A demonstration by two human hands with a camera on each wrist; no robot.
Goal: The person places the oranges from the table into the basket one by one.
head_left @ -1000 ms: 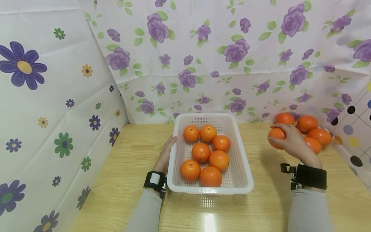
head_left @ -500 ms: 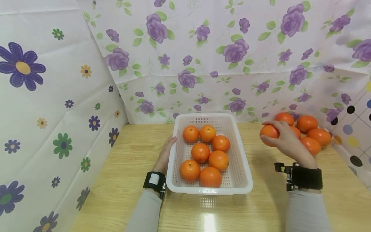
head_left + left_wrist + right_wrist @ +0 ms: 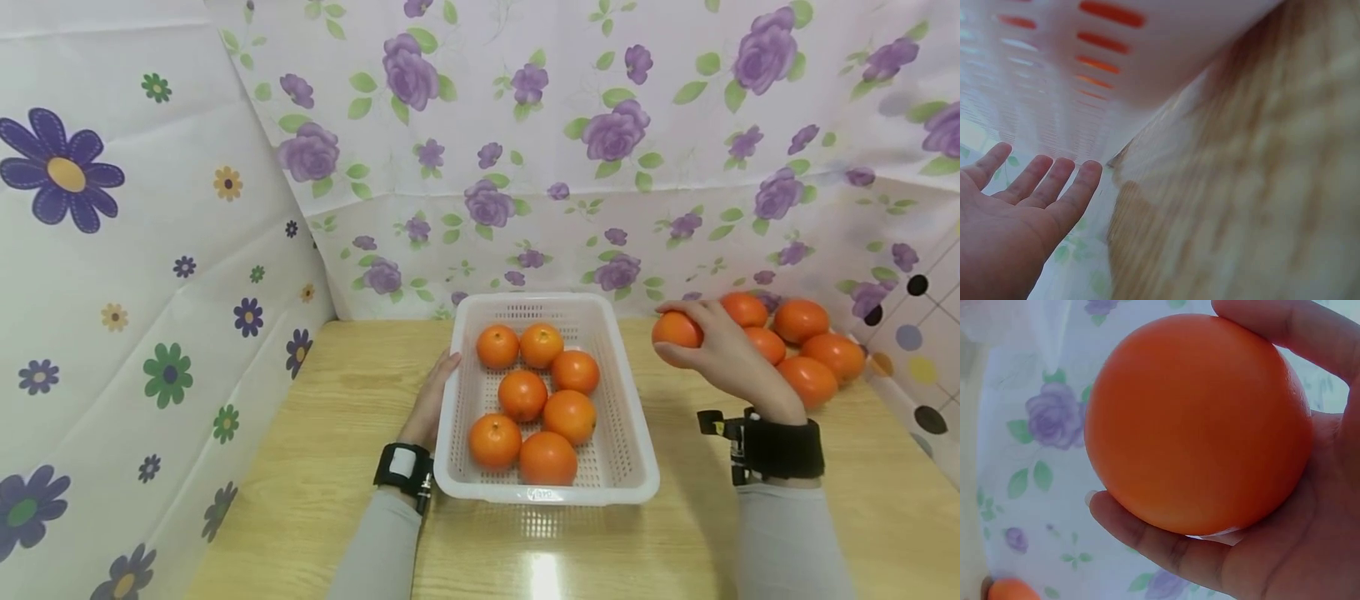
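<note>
My right hand (image 3: 731, 354) grips an orange (image 3: 676, 337) over the right part of the table. In the right wrist view that orange (image 3: 1197, 425) fills the middle, held between the thumb and fingers, with the palm behind it. My left hand (image 3: 431, 400) rests along the left side of a white perforated plastic basket (image 3: 555, 495). In the left wrist view the fingers (image 3: 1075, 194) are extended and spread beside the slotted basket wall (image 3: 1166, 56). Inside the basket lie several oranges (image 3: 522, 395), grouped towards its left and middle.
Several more oranges (image 3: 806, 382) lie together at the back right of the wooden table (image 3: 315, 467). A purple-flowered cloth (image 3: 487, 158) hangs behind the table. Another flowered sheet (image 3: 165, 275) stands on the left, and a dotted panel (image 3: 918, 333) borders the right.
My right hand has moved left with the orange, away from the oranges at the back right and closer to the basket. My left hand and the basket have stayed in place.
</note>
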